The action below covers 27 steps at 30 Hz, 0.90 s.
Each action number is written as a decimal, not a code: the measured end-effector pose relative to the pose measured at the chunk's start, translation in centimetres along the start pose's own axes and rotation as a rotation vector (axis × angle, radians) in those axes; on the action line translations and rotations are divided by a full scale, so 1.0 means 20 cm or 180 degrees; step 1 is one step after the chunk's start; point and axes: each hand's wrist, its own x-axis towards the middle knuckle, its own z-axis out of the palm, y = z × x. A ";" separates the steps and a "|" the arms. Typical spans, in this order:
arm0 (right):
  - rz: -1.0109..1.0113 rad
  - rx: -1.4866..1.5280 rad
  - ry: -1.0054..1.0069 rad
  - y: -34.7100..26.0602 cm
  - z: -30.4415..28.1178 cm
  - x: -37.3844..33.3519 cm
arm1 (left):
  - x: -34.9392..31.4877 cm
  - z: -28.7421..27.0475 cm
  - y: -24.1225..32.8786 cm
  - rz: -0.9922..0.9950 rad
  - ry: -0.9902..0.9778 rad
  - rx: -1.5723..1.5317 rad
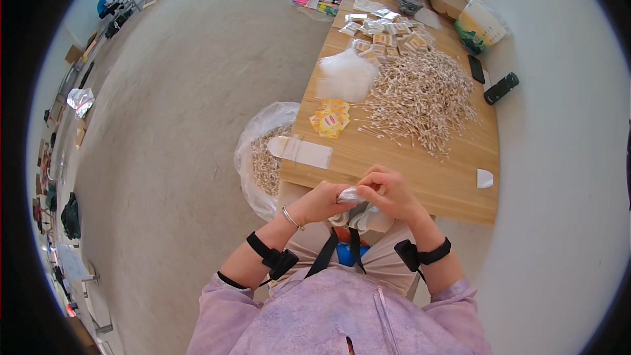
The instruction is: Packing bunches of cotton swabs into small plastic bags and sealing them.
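Over my lap, at the table's front edge, both of my hands meet around a small clear plastic bag [350, 194]. My left hand [319, 202] closes its fingers on one side of it. With thumb and fingers pinched, my right hand [389, 192] grips the other side. Whether anything is inside the bag cannot be made out. A white paper strip [312, 153] lies on the table just beyond my left hand. Farther off are a stack of yellow printed cards [330, 119], a pile of clear plastic bags [345, 77] and a large heap of cotton swabs [420, 95].
Packed swab packets [388, 34] lie farther back on the wooden table [394, 169]. Left of the table, an open plastic sack of swabs [266, 164] stands on the floor. A black bottle [501, 89] and a phone [476, 69] lie along the right wall. Far left, a person [106, 5] sits.
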 end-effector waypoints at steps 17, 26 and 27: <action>-0.0238 -0.0128 0.0424 0.25 -0.02 -0.02 | 0.21 0.07 -0.18 -0.0174 -0.0021 -0.0753; 0.0285 0.0865 0.1177 0.64 0.08 0.02 | 0.36 0.21 -0.41 -0.0037 0.1065 -0.1538; 0.0296 0.0870 0.1188 0.67 0.09 0.01 | 0.37 0.22 -0.42 -0.0261 0.1021 -0.1807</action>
